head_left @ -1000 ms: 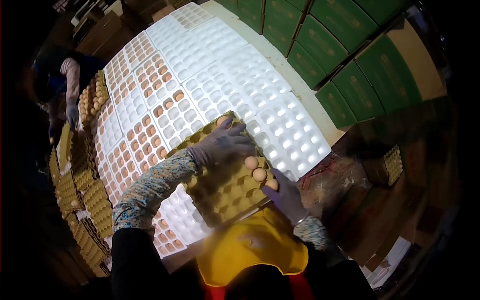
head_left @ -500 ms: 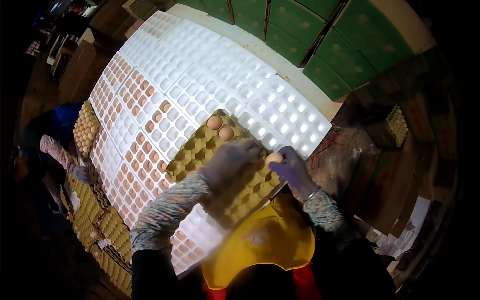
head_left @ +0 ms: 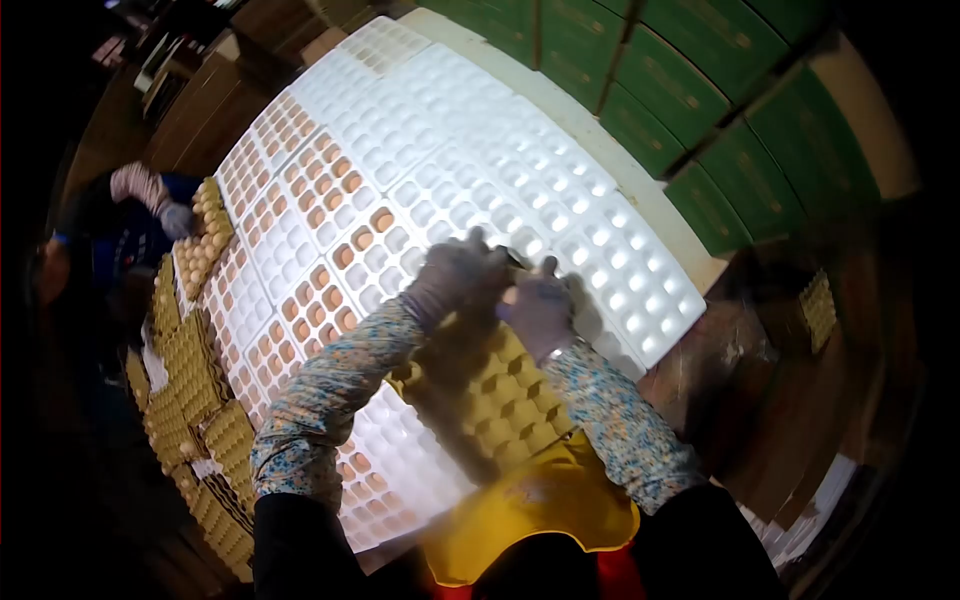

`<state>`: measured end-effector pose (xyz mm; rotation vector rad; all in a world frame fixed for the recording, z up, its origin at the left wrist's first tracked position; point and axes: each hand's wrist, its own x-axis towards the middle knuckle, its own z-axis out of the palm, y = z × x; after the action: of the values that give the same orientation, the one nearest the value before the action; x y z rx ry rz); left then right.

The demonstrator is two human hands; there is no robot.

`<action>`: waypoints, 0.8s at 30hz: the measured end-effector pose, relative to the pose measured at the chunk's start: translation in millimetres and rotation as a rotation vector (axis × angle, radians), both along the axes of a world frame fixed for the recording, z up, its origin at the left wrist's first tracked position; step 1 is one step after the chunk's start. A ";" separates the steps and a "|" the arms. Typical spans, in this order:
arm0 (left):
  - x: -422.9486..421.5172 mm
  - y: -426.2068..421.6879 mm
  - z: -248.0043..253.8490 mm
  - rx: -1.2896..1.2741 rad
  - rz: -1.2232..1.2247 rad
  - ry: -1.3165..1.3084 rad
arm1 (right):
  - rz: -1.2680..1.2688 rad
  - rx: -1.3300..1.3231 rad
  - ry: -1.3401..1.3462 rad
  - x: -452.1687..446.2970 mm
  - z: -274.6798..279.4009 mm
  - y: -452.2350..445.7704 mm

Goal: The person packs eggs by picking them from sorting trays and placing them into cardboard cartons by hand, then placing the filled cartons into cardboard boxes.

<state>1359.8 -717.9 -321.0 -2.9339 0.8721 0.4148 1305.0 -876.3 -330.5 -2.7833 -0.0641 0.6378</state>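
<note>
My gloved left hand [head_left: 455,275] reaches over the far end of a yellow-brown pulp egg tray [head_left: 512,395]. Its fingers curl down, and whatever lies under them is hidden. Close beside it, my gloved right hand [head_left: 543,315] is closed on an egg [head_left: 510,297], of which only a small part shows. The near half of the pulp tray has bare cups. Beneath and around it lie white moulded trays [head_left: 450,185], several with brown eggs [head_left: 382,218] in their pockets.
At the left, another person's gloved hand [head_left: 177,220] touches a pulp tray full of eggs [head_left: 203,240]. Stacked pulp trays [head_left: 185,375] stand along the left edge. Green cartons [head_left: 670,75] line the far side, and a yellow apron [head_left: 530,520] is at the near edge.
Both hands have moved to the far end of the pulp tray and closer together, covering where two eggs showed. The view has shifted, and the other person's hand has moved onto their egg tray.
</note>
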 end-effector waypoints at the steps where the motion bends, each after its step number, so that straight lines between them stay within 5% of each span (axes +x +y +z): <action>1: -8.9 5.1 0.3 -0.190 -0.098 -0.178 | 0.027 0.083 -0.052 0.7 -1.4 -4.1; 4: 3.5 22.4 -4.8 -0.341 -0.097 0.026 | -0.012 0.367 -0.191 0.5 -17.0 -30.1; 6: 12.0 53.3 -5.6 -0.390 -0.052 0.113 | -0.479 0.830 0.386 19.3 -18.0 -52.7; 8: 8.5 91.5 -2.7 -1.074 0.160 0.245 | -0.557 1.079 0.325 43.0 -21.8 -62.0; 10: 2.6 147.2 -5.0 -1.359 0.580 0.498 | -0.435 1.086 0.142 73.0 -16.6 -40.2; 11: 0.6 173.5 6.6 -1.337 0.736 0.545 | -0.271 1.063 0.073 93.5 -14.8 -15.5; 12: 5.7 212.7 -29.7 -1.059 0.462 0.205 | 0.136 0.903 -0.149 111.1 -12.0 14.2; 14: -0.9 230.8 -43.8 -0.796 0.411 0.192 | 0.749 0.595 -0.370 142.8 -22.1 81.1; 17: 1.1 223.0 -79.6 -0.408 0.247 0.222 | 1.236 0.177 -0.227 159.7 -61.4 160.6; 19: -5.7 226.6 -75.6 -0.509 0.334 0.194 | 1.290 0.021 -0.209 159.4 -58.3 176.0; 22: -38.2 241.2 -62.7 -0.897 0.682 0.192 | 0.918 0.363 -0.158 150.3 -39.0 176.6; 23: -51.1 247.8 -80.2 -0.957 0.647 -0.127 | 0.939 0.361 -0.144 149.3 -37.9 189.1; 24: -66.2 238.4 -86.3 -1.013 0.817 -0.341 | 0.612 0.667 0.053 140.9 -37.3 209.5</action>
<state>1293.6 -479.5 -407.3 -3.9466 -0.3570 -0.7482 1445.9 -666.7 -367.8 -2.0725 -0.9540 0.6613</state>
